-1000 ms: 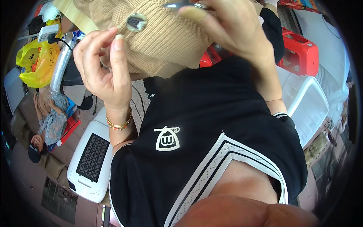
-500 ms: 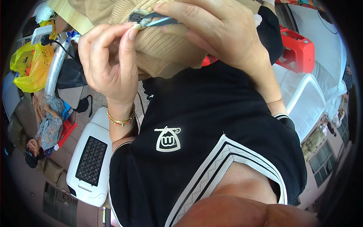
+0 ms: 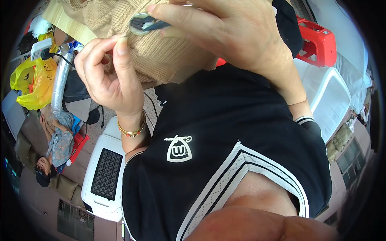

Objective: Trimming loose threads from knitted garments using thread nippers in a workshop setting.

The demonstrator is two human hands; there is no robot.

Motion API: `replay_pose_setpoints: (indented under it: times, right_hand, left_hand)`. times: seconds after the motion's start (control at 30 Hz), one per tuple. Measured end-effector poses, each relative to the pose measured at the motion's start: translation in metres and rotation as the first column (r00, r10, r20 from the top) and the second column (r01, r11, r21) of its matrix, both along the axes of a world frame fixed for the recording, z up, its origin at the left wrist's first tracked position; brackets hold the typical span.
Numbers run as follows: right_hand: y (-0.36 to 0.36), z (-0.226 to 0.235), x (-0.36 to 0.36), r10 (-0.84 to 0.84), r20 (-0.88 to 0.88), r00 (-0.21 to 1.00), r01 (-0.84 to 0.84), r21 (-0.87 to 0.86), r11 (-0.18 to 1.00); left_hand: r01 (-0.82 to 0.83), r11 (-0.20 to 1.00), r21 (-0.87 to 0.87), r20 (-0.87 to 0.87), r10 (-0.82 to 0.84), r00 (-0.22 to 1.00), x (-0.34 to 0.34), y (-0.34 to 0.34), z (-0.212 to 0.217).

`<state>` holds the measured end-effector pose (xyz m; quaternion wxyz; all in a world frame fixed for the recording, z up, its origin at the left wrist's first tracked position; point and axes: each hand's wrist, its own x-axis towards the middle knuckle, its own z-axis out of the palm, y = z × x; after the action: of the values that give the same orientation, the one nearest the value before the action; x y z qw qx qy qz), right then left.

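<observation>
A tan ribbed knit piece [image 3: 173, 52] lies across my lap at the top of the view. On it rests a small round clear-rimmed dish [image 3: 138, 31] with dark bits and something pale in it. My right hand [image 3: 237, 36] grips a dark pointed tool with two narrow blades [image 3: 157, 25], like tweezers or snips; its tip reaches over the dish. To the left, beside the dish, my left hand [image 3: 108, 68] has thumb and forefinger pinched together above the knit. Whatever is between those fingertips is too small to make out.
A white case with a black grille [image 3: 106, 172] stands at my left. Beyond it a person [image 3: 60, 136] sits near a yellow plastic bag [image 3: 34, 82] and a silvery roll [image 3: 60, 84]. At my right are a red plastic stool [image 3: 319, 44] and a clear white bin [image 3: 327, 96].
My left hand has drawn away from the tool's tip, left and slightly down. The tool in my right hand has shifted left, over the dish, which now shows more fully.
</observation>
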<state>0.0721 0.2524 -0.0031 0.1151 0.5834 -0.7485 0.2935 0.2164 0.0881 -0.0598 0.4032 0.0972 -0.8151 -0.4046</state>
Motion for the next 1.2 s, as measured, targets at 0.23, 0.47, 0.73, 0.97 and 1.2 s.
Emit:
replay_pose_setpoints:
  times: [0.23,0.47,0.73,0.97,1.2]
  right_hand:
    - [-0.009,-0.011,-0.001,0.015,0.030,0.999,-0.012,-0.116,0.993]
    - [-0.013,-0.022,-0.004,0.051,-0.102,0.993,-0.072,-0.211,0.975]
    - [-0.016,-0.037,-0.020,0.113,-0.244,0.963,-0.185,-0.293,0.938]
    - [-0.010,-0.005,-0.016,0.247,0.360,0.900,-0.238,-0.071,0.969]
    - [-0.022,-0.001,-0.021,0.208,0.304,0.930,-0.223,0.015,0.975]
  left_hand:
    - [-0.024,1.000,0.020,0.089,0.023,0.996,0.010,0.003,-0.003]
    - [-0.025,0.988,-0.155,0.125,0.044,0.991,0.010,0.005,0.000]
    - [0.018,0.991,-0.132,0.103,-0.004,0.995,0.007,0.006,-0.001]
    - [0.014,1.000,-0.014,0.214,-0.011,0.977,0.007,0.003,0.008]
    - [-0.003,0.991,-0.134,0.168,0.026,0.985,0.005,0.004,0.008]
